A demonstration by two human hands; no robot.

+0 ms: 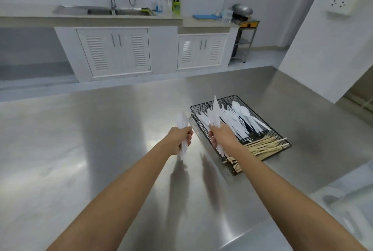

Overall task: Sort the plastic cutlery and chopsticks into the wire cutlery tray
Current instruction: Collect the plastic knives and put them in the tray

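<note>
Just below the centre of the head view, the left hand [180, 139] grips a bunch of white plastic cutlery [181, 122] above the steel table [90, 139]. Beside it, the right hand [223, 136] grips a second bunch [215, 112] at the left edge of the wire cutlery tray [212, 101], right of centre. Spoons [245, 112] fill its far-right compartments, chopsticks [264, 146] its near one.
</note>
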